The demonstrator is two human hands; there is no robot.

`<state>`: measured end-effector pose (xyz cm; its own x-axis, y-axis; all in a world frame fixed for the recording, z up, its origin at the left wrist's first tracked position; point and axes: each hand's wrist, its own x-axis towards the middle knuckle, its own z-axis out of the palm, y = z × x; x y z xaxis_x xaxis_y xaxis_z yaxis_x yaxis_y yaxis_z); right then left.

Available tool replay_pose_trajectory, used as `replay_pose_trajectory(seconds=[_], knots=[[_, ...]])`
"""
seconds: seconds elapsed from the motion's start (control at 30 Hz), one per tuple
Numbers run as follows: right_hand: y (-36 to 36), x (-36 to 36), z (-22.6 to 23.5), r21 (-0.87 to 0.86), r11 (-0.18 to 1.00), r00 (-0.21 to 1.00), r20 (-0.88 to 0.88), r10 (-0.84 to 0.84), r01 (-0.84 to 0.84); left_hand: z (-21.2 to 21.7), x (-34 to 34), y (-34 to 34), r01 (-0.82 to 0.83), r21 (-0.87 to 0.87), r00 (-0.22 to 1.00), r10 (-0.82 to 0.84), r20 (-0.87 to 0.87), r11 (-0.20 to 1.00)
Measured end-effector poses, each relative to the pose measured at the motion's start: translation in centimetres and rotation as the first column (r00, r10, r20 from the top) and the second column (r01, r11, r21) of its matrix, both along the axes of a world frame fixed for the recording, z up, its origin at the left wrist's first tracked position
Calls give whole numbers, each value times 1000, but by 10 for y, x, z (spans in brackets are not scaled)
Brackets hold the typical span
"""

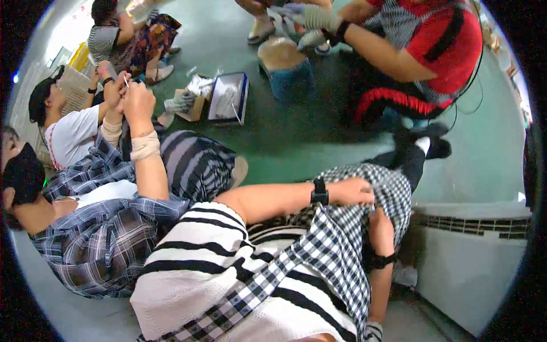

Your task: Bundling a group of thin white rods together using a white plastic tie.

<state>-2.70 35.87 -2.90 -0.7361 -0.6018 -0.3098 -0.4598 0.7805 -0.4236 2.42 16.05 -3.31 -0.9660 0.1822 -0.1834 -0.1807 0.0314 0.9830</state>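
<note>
My left hand reaches across my lap with its fingers bent down and closed. Close beside it, on the right, my right hand has its fingers drawn together toward the left fingertips. Whatever lies between the fingers is hidden or too small to name. Both hands rest over my black-and-white checked apron, with dark bands at the wrists.
On the green floor ahead stand a blue-rimmed box with pale contents and a cardboard box. Beyond is a blue stool with a tan top. Co-workers sit at left and far right, one wearing gloves. A grey panel stands to my right.
</note>
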Motion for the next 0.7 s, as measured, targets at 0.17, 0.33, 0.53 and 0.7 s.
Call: replay_pose_trajectory(seconds=[0.17,0.33,0.53,0.7], knots=[[14,-6,-13,-153,988,991,-132,-5,-15,4,-16,-10,-39,-149,998,31,-56,988],[32,-22,9,-252,965,988,-122,-98,64,33,-10,-24,-224,166,953,180,244,960],[50,-37,12,-349,908,973,70,-220,230,16,-7,-17,-263,255,905,146,400,930],[39,-22,12,-563,814,975,222,-15,141,23,-22,0,-87,7,955,81,286,996]])
